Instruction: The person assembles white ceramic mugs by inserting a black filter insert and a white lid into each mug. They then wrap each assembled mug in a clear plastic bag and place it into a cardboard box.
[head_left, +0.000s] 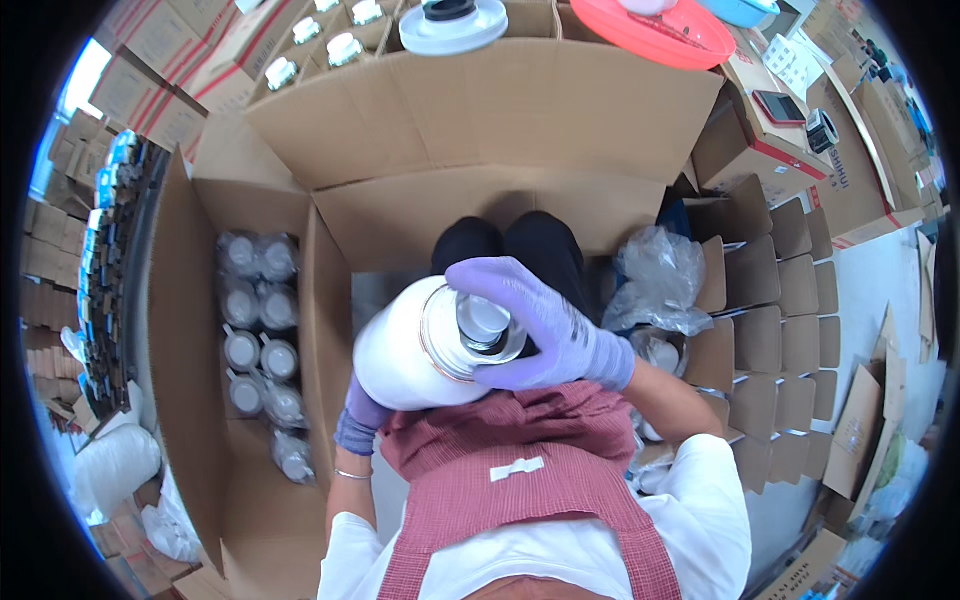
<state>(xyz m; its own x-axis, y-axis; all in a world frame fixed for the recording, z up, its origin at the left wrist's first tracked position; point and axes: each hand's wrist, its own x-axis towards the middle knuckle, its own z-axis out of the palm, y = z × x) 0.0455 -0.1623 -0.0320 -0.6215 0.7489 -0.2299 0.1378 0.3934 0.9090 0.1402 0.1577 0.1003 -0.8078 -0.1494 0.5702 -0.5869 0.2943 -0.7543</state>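
Your left hand [358, 418] grips white can [420, 350] from below, can tilted, held against your apron [500, 470] over lap. Your right hand [545, 325] curled over can top, fingers [490, 280] wrapped across metal cap [485, 320] (both hands in purple gloves). Open carton [185, 330] at your left, holds plastic-wrapped cans [258, 340] in rows. Divider box [780, 300] at your right, cells mostly bare; crumpled plastic bag [660, 275] just beside your right hand. Cardboard flap [480, 130] ahead, red basin [650, 30] beyond it.
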